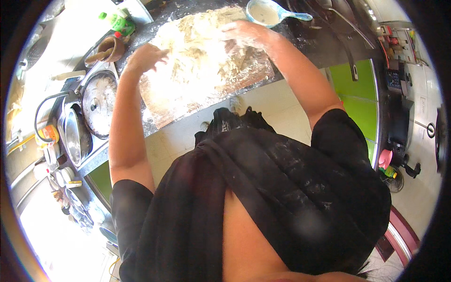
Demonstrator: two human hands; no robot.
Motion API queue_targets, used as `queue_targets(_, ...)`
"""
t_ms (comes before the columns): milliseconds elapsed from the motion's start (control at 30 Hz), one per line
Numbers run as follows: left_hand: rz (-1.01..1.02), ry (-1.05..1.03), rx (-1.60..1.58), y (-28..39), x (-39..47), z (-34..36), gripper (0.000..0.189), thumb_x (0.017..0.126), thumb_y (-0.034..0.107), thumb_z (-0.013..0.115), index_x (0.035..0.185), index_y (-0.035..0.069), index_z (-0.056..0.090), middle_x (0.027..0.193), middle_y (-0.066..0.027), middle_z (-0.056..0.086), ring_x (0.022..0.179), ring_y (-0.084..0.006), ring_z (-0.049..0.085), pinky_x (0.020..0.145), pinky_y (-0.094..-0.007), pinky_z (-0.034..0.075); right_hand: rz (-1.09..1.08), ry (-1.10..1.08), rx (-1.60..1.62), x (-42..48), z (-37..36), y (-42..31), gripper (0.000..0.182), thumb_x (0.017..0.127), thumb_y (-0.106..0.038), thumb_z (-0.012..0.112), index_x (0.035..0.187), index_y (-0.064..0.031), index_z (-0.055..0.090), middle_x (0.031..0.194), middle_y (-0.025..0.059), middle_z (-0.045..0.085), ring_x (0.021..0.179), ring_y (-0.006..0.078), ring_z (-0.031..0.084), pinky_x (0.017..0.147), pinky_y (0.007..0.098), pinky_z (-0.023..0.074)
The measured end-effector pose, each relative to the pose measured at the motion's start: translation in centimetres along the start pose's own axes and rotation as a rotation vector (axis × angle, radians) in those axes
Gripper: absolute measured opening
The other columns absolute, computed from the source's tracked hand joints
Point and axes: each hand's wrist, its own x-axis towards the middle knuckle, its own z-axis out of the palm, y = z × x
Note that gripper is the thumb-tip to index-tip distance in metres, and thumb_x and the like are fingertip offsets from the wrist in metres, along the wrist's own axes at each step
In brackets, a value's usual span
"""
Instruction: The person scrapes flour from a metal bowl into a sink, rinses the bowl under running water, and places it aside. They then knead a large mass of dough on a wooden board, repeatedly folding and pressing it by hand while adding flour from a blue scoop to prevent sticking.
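Observation:
A wide, shaggy mass of pale dough and flour [197, 42] covers much of a wooden board [252, 75]. Glare washes out the middle of it. At the dough's left edge is my left hand [148, 59], fingers apart and slightly bent, with nothing seen in it. My right hand [251, 33], dusted with flour, reaches over the dough's upper right; whether its fingertips press into the dough cannot be told. Just beyond that hand sits a blue dipper [266, 14] with a whitish content, its handle pointing right.
Left of the board stand a wooden mortar with pestle [111, 48], a green bottle [119, 22] and a round pan lid [100, 104]. A faucet [53, 97] arches beside metal bowls [73, 135]. A pan handle [352, 65] juts over the counter at right, above green cabinet doors [354, 102].

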Motion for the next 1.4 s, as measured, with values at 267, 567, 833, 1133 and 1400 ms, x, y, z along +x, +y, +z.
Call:
queue_targets(267,0.056,0.802,0.238,-14.6,-2.9,5.9,0.037,0.087,0.029,0.048,0.110,0.000,0.055,0.106,-0.0172,0.058,0.098,-0.0310,0.053,0.084,-0.0403,0.041,-0.342,0.991,-0.251,-1.9,5.0,17.7,0.056,0.082,-0.018,0.054,0.130,0.0034,0.033,0.130,0.0231,0.038,0.116,0.0325,0.042,0.097,0.0366,0.0337)
queue_targets(567,-0.294,0.908,0.444,-15.2,0.7,15.7,0.044,0.089,0.026,0.043,0.131,0.012,0.038,0.143,-0.0170,0.017,0.130,-0.0371,0.018,0.100,-0.0503,0.023,-0.588,1.039,1.135,4.6,16.9,10.3,0.059,0.090,-0.021,0.043,0.141,-0.0084,0.017,0.123,0.0127,0.045,0.109,0.0201,0.048,0.088,0.0318,0.0416)
queue_targets(833,0.382,0.847,-1.325,-16.3,4.7,18.6,0.048,0.092,0.026,0.045,0.131,0.000,0.036,0.133,-0.0131,0.037,0.123,-0.0223,0.033,0.103,-0.0341,0.024,-0.263,0.636,0.192,10.8,17.7,4.1,0.079,0.084,-0.028,0.052,0.141,-0.0021,0.003,0.132,0.0255,0.031,0.115,0.0355,0.042,0.095,0.0420,0.0380)
queue_targets(1133,0.370,0.874,-1.315,-15.6,1.0,17.7,0.040,0.091,0.021,0.050,0.123,-0.003,0.045,0.116,-0.0079,0.053,0.102,-0.0122,0.048,0.088,-0.0238,0.037,0.218,0.695,-0.832,10.1,20.3,1.2,0.098,0.077,-0.035,0.058,0.139,-0.0002,-0.010,0.140,0.0345,0.002,0.131,0.0459,-0.012,0.109,0.0460,0.0079)
queue_targets(1400,0.196,0.896,-1.640,-8.4,3.2,16.5,0.055,0.084,0.008,0.053,0.134,0.004,0.032,0.120,-0.0138,0.049,0.106,-0.0210,0.050,0.086,-0.0329,0.044,0.212,0.331,-0.950,7.4,14.6,-3.4,0.046,0.088,-0.034,0.038,0.121,-0.0049,0.050,0.122,0.0237,0.048,0.114,0.0302,0.048,0.097,0.0400,0.0364)
